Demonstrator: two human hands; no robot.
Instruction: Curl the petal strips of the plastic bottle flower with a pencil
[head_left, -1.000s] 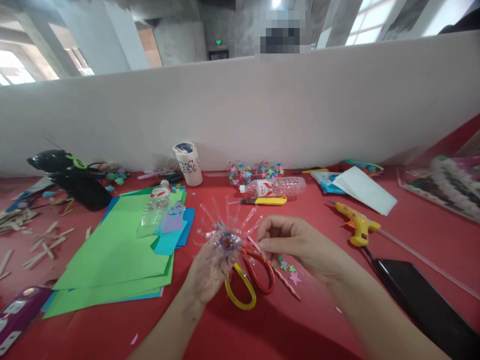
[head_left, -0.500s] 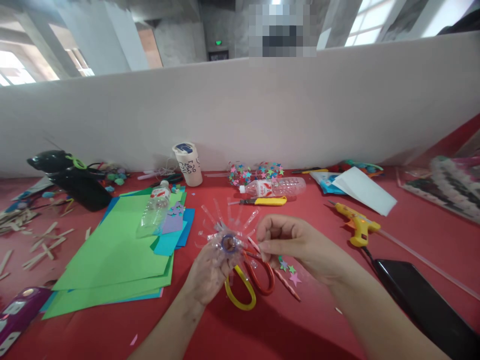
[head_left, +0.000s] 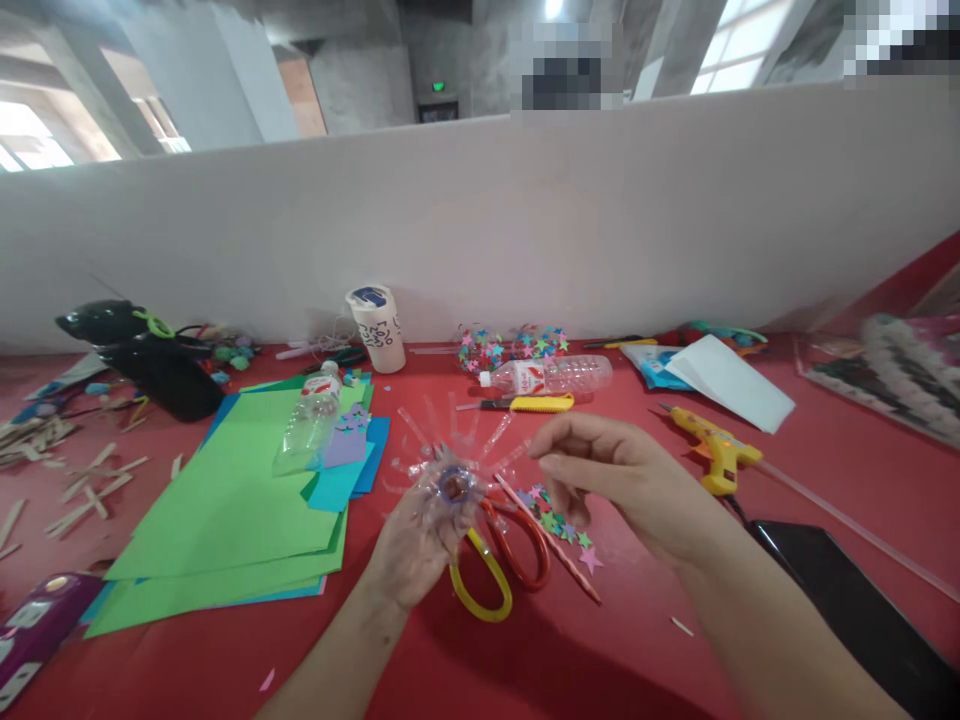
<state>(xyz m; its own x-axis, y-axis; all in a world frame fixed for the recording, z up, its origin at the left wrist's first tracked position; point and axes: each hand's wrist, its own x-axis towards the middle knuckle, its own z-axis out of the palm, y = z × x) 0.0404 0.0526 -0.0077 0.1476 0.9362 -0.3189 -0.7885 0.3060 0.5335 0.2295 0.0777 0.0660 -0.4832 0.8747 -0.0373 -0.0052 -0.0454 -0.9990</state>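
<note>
My left hand [head_left: 416,545] holds the clear cut bottle top [head_left: 456,485], its neck ring facing me and its thin plastic strips splayed outward. My right hand [head_left: 600,465] is just right of it, thumb and forefinger pinched at the end of a strip; whether anything is between them I cannot make out. Under the hands lie scissors with one yellow and one red handle [head_left: 484,600]; their blades are hidden. A pink twisted stick [head_left: 562,560] rests beside them. Small coloured foil stars [head_left: 553,520] are scattered below my right hand.
Behind are a yellow cutter knife [head_left: 541,403], a lying plastic bottle [head_left: 574,375] and a white cup [head_left: 377,330]. Green paper sheets [head_left: 225,500] spread left with another bottle [head_left: 307,425] on them. Right are a yellow glue gun [head_left: 720,455] and a black phone-like slab [head_left: 840,590].
My right hand has moved up and slightly right, away from the pink stick, uncovering more stars. The bottle top in my left hand has shifted slightly.
</note>
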